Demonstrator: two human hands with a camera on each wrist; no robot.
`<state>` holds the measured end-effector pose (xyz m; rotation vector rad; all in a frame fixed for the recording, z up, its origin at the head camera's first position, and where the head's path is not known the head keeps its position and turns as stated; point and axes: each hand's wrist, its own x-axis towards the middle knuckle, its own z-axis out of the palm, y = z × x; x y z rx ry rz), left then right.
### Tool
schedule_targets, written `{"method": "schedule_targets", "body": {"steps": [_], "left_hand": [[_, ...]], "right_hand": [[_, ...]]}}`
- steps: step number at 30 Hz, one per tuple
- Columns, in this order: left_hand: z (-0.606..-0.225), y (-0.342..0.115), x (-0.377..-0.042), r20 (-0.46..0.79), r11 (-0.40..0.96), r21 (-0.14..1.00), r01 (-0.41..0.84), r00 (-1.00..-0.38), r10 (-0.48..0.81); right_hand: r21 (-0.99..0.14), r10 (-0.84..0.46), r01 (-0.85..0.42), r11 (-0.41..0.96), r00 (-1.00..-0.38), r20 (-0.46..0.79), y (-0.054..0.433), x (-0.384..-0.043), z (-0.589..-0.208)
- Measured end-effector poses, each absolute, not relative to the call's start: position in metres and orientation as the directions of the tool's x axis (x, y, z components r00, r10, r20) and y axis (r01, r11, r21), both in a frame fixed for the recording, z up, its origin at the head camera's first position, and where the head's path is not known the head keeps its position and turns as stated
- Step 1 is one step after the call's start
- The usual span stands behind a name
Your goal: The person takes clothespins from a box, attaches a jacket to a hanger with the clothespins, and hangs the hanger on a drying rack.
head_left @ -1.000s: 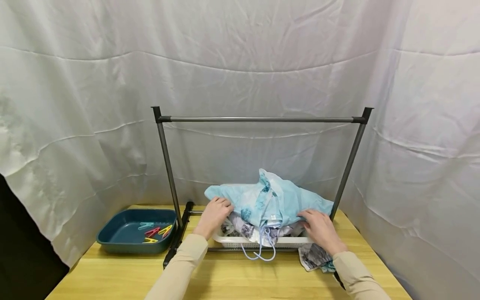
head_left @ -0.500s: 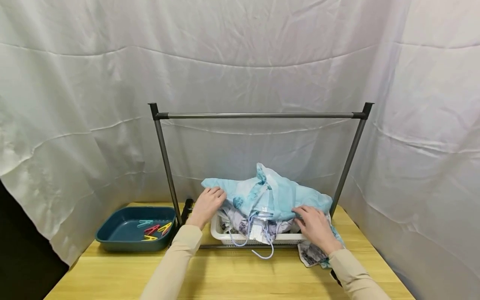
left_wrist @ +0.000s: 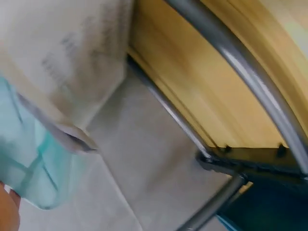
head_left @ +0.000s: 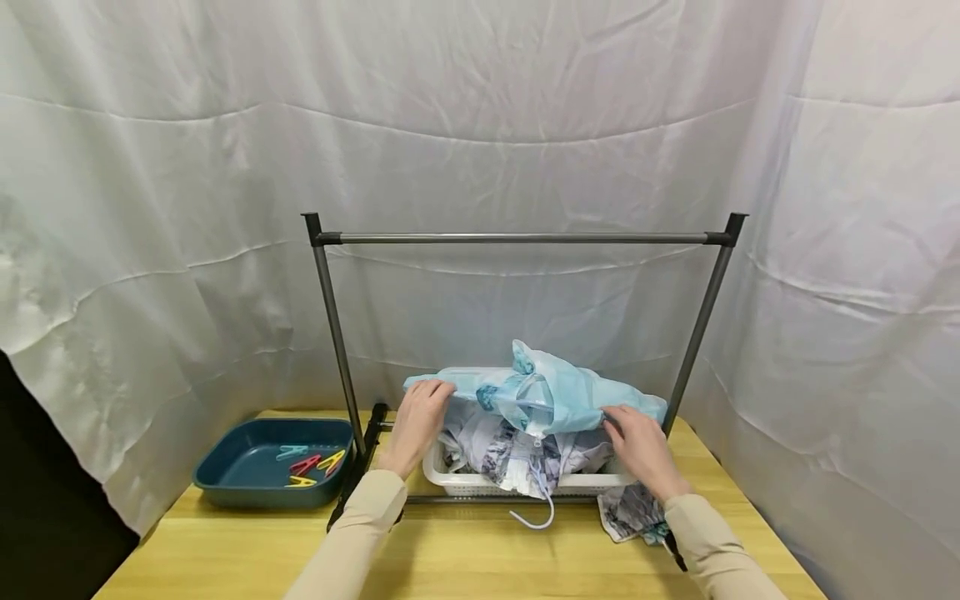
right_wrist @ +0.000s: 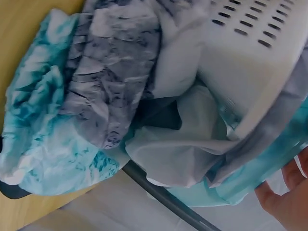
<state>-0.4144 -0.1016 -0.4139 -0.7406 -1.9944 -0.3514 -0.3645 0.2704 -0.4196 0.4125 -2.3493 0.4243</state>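
A light blue garment with darker blue flower prints point(head_left: 581, 396) lies bunched over the white basket point(head_left: 457, 479). My left hand point(head_left: 417, 421) pinches its left edge; only a sliver of that hand shows in the left wrist view. At the garment's right edge, my right hand point(head_left: 637, 442) pinches the cloth with thumb and fingers. A pale bar, seemingly of a hanger, shows inside the garment's neckline. Beneath lies a grey-and-white printed garment point(head_left: 498, 454), with a pale blue hanger hook point(head_left: 534, 526) hanging in front of the basket.
A metal rack with a top bar point(head_left: 517, 238) frames the basket. Left of it stands a dark teal tray point(head_left: 262, 493) holding several clothespins point(head_left: 303, 467). Grey and teal printed cloth point(right_wrist: 113, 72) hangs over the basket's right side. Grey curtains point(head_left: 480, 167) surround the table point(head_left: 480, 558).
The blue garment's front edge has been lifted and folded back, uncovering more of the grey-and-white garment. Two hanger hooks dangled in front; now one does. Both hands still grip the blue cloth.
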Motion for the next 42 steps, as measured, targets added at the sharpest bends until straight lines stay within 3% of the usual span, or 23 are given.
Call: {"method": "schedule_targets", "body": {"steps": [3, 8, 12, 20, 25, 28, 32, 37, 40, 42], "left_hand": [[-0.409, -0.095, -0.412, 0.877, 0.779, 0.025, 0.626, -0.388, 0.283], [-0.393, -0.085, -0.41, 0.858, 0.773, 0.195, 0.604, -0.487, 0.164], [-0.376, -0.081, -0.409, 0.826, 0.783, 0.278, 0.556, -0.555, 0.1], [-0.35, -0.078, -0.407, 0.761, 0.768, 0.367, 0.525, -0.645, 0.077], [-0.351, -0.077, -0.404, 0.667, 0.729, 0.501, 0.467, -0.745, 0.018], [-0.357, -0.077, -0.402, 0.633, 0.72, 0.541, 0.436, -0.774, -0.007], [-0.368, -0.075, -0.4, 0.682, 0.763, 0.458, 0.456, -0.731, 0.027], [-0.381, -0.07, -0.395, 0.841, 0.832, 0.165, 0.53, -0.516, 0.163], [-0.39, -0.065, -0.388, 0.859, 0.799, 0.011, 0.601, -0.415, 0.3], [-0.396, -0.061, -0.381, 0.791, 0.747, -0.071, 0.662, -0.419, 0.446]], "right_hand": [[-0.27, -0.126, -0.406, 0.873, -0.723, 0.679, 0.273, -0.367, -0.414], [-0.373, -0.083, -0.411, 0.832, -0.757, 0.649, 0.277, -0.375, -0.399], [-0.357, -0.133, -0.447, 0.82, -0.757, 0.64, 0.279, -0.38, -0.386], [-0.344, -0.159, -0.528, 0.777, -0.693, 0.703, 0.287, -0.386, -0.366], [-0.271, -0.283, -0.572, 0.774, -0.695, 0.661, 0.288, -0.386, -0.361], [-0.247, -0.318, -0.576, 0.779, -0.704, 0.635, 0.287, -0.386, -0.364], [-0.337, -0.247, -0.522, 0.784, -0.76, 0.601, 0.286, -0.386, -0.37], [-0.412, -0.171, -0.462, 0.785, -0.802, 0.572, 0.284, -0.384, -0.371], [-0.44, -0.128, -0.437, 0.784, -0.808, 0.576, 0.285, -0.384, -0.368], [-0.461, -0.094, -0.421, 0.781, -0.809, 0.58, 0.286, -0.384, -0.363]]}}
